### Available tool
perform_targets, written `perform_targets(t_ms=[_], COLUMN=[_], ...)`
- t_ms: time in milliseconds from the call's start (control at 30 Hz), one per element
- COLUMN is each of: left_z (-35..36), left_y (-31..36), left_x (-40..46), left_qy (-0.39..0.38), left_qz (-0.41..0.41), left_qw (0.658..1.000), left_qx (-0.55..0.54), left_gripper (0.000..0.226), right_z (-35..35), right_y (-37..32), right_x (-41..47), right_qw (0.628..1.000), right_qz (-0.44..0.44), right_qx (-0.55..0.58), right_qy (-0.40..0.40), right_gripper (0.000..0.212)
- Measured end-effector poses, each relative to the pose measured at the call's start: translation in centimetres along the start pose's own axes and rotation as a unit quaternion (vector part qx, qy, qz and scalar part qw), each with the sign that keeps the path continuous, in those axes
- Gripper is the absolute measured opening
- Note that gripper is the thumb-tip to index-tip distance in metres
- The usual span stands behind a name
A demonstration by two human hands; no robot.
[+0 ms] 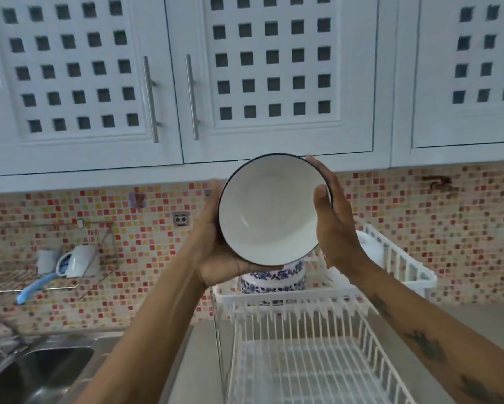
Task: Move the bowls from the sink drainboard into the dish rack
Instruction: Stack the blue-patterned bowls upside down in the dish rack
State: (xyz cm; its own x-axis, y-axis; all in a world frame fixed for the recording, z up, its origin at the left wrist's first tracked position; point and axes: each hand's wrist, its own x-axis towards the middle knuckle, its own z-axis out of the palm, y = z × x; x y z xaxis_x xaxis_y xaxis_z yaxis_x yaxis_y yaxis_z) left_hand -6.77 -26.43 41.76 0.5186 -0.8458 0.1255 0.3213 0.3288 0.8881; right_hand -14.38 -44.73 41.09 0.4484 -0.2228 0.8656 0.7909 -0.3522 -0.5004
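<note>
A white bowl [269, 208] with a dark rim is held up in the air, tilted so its inside faces me. My left hand [213, 252] cups it from below and behind. My right hand [335, 223] grips its right rim, thumb inside. The bowl hangs above the far end of the white wire dish rack [303, 345], which stands on the counter. A blue-and-white patterned bowl [274, 279] sits in the rack's far end, partly hidden by the held bowl. A white dish [370, 249] leans at the rack's back right.
A steel sink [35, 371] lies at lower left with a tap [8, 330] over it. A wall shelf [41, 275] holds a white cup, a container and a blue brush. White cabinets [245, 83] hang close overhead. Mosaic tiles cover the wall behind.
</note>
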Motion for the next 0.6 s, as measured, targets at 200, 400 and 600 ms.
perform_targets(t_ms=[200,400,600], left_z=[2.3,2.5,0.0], left_y=[0.8,-0.7,-3.5], left_x=[2.1,3.5,4.2], left_qy=[0.107,0.197,0.257], left_qz=[0.027,0.174,0.275], left_qw=[0.994,0.941,0.822], left_qx=[0.007,0.213,0.427], left_gripper=[0.078,0.045,0.056], right_z=[-2.2,-3.0,-2.6], right_y=[0.5,1.8,5.4], right_x=[2.6,4.9,5.3], right_qw=[0.986,0.929,0.890], right_qz=[0.123,0.347,0.426], right_qx=[-0.054,0.003,-0.008], right_qy=[-0.099,-0.127,-0.165], right_gripper=[0.072,0.081,0.080])
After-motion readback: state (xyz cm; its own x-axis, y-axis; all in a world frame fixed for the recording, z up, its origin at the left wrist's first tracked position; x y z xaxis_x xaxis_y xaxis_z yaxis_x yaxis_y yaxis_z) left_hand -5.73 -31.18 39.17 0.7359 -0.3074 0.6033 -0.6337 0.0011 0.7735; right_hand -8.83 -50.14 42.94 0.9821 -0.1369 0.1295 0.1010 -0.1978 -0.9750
